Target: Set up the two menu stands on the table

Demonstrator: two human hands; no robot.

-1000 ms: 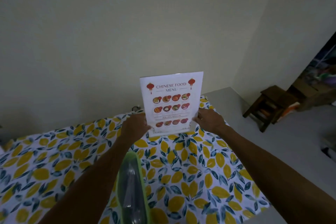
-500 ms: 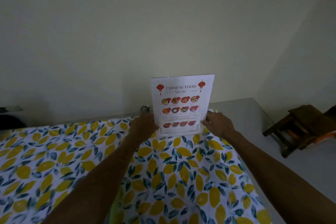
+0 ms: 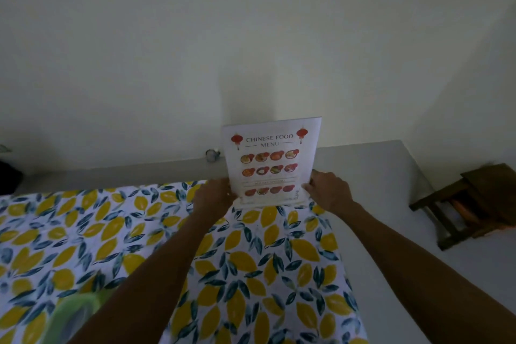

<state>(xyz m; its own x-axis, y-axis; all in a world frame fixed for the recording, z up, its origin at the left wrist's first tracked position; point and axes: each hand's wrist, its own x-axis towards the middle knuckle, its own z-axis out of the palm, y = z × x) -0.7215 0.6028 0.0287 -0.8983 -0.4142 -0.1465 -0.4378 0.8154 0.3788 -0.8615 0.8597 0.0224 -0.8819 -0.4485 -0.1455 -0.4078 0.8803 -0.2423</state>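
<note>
A white menu stand [image 3: 270, 160] headed "Chinese Food Menu" stands upright at the far right corner of the table [image 3: 145, 232], which wears a lemon-print cloth. Its base rests on the cloth. My left hand [image 3: 213, 196] grips the stand's lower left edge. My right hand [image 3: 329, 191] grips its lower right edge. Only this one menu stand is in view.
A green, blurred object [image 3: 74, 318] lies at the near left, partly behind my left forearm. A dark wooden stool [image 3: 472, 201] stands on the grey floor to the right. A small dark object [image 3: 212, 155] sits by the wall behind the table.
Both hands have carried the menu stand a little farther toward the table's far right corner and lowered its base onto the cloth. My view has swung left and down.
</note>
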